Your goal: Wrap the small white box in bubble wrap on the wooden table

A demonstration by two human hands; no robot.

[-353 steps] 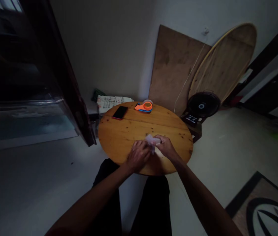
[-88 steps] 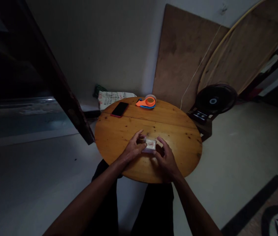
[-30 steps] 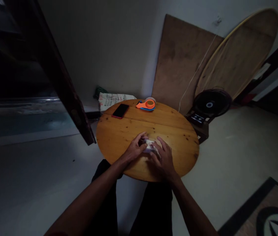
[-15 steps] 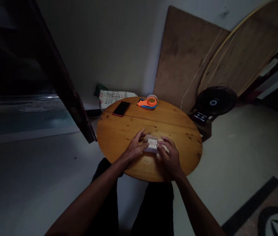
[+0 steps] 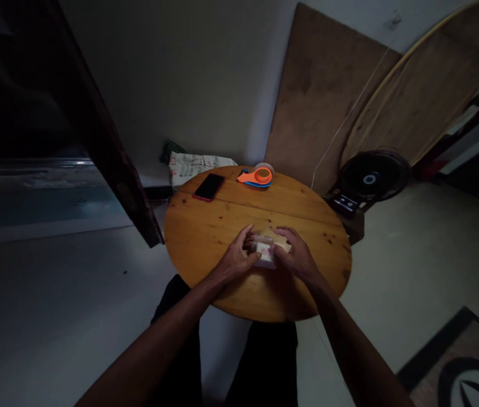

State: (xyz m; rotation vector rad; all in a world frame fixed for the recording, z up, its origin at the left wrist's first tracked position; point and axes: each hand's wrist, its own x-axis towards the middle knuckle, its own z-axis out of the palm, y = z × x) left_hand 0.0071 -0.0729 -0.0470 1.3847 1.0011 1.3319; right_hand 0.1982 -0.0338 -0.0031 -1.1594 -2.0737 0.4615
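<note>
A small whitish box (image 5: 266,256) with pinkish print and what looks like a clear plastic casing rests near the front of the round wooden table (image 5: 205,237). My left hand (image 5: 239,254) is wrapped about its left side, thumb on the top face and fingers along the far edge. At the right edge, my right hand (image 5: 296,254) touches the box with its thumb side, while the forefinger is raised and curved beyond it. The far fingers are dim and partly blurred. Farther back on the tabletop lie an orange and blue tape dispenser (image 5: 258,177) and a phone (image 5: 209,187).
A printed white sack (image 5: 197,163) lies behind the table at left. To the right stands a black round fan (image 5: 369,178). Against the wall lean a brown board (image 5: 315,85) and a large round wooden top (image 5: 426,85). A dark door frame (image 5: 112,152) is at left.
My right hand has shifted slightly, its forefinger now lifted away from the box. The box has turned a little and sits slightly lower in view. The head view has moved slightly.
</note>
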